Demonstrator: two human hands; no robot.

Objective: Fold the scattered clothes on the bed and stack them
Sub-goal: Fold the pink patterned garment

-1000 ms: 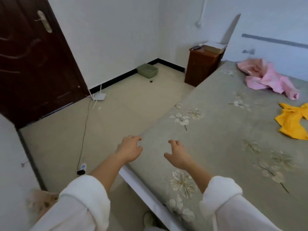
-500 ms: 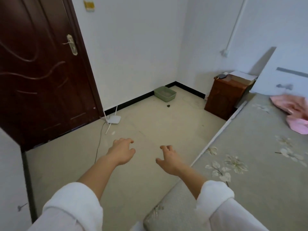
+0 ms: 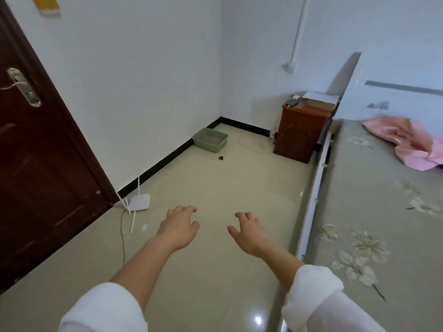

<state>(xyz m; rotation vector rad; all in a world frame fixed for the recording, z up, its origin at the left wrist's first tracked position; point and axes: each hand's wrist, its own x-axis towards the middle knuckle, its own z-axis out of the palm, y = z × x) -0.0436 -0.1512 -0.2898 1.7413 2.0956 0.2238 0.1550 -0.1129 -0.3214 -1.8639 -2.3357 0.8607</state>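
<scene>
A crumpled pink garment (image 3: 410, 142) lies at the far right of the bed (image 3: 374, 195), which has a grey-green flowered cover. My left hand (image 3: 178, 226) and my right hand (image 3: 248, 232) are stretched out over the floor, left of the bed's edge. Both have loosely curled fingers and hold nothing. White sleeves are pushed up both forearms. The yellow garment is out of view.
A dark wooden door (image 3: 36, 164) stands at the left. On the tiled floor are a white router (image 3: 139, 202) with its cable, and a green tray (image 3: 211, 139) in the corner. A brown nightstand (image 3: 303, 130) stands by the bed's head.
The view has swung left, away from the bed toward the floor and door. My hands, earlier over the bed's edge, are now over the floor. The yellow garment has left the view.
</scene>
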